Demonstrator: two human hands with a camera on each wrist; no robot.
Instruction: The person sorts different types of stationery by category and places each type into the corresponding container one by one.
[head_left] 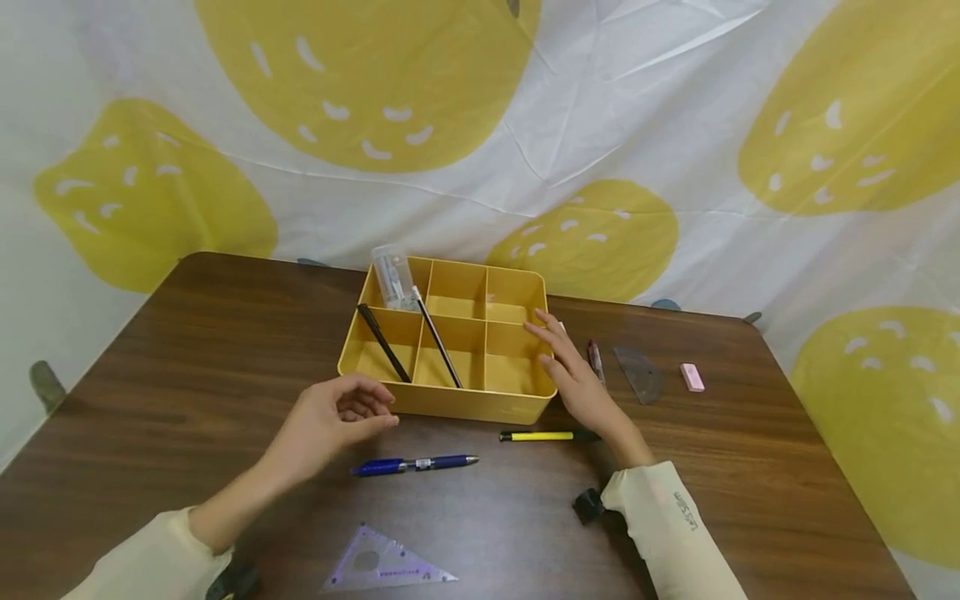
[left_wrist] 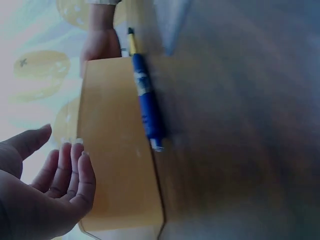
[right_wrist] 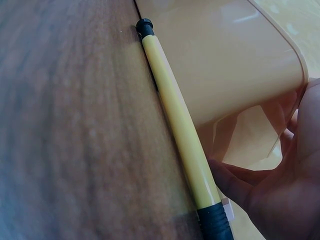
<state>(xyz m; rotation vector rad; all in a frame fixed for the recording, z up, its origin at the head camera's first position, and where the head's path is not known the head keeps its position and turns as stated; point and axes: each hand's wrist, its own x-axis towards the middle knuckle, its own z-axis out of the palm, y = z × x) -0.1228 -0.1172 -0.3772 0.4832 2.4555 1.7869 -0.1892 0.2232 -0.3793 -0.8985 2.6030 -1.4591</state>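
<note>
A yellow-and-black pen [right_wrist: 177, 117] lies on the brown table [right_wrist: 75, 130] beside the box [right_wrist: 220, 55], near the right hand [right_wrist: 285, 187].

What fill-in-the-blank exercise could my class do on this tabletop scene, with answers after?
The yellow tray has ____ compartments.
The hand nearer the eraser is the person's ____ hand.
The pen lying between the tray and the triangle ruler nearest the head camera is mainly ____.
This ruler's markings are coloured ____.
Missing words: six; right; blue; purple.

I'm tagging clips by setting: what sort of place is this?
Probably a desk-like workspace: a wood-grain tabletop holding a yellow divided tray and a blue pen, before a yellow-patterned cloth.
</note>
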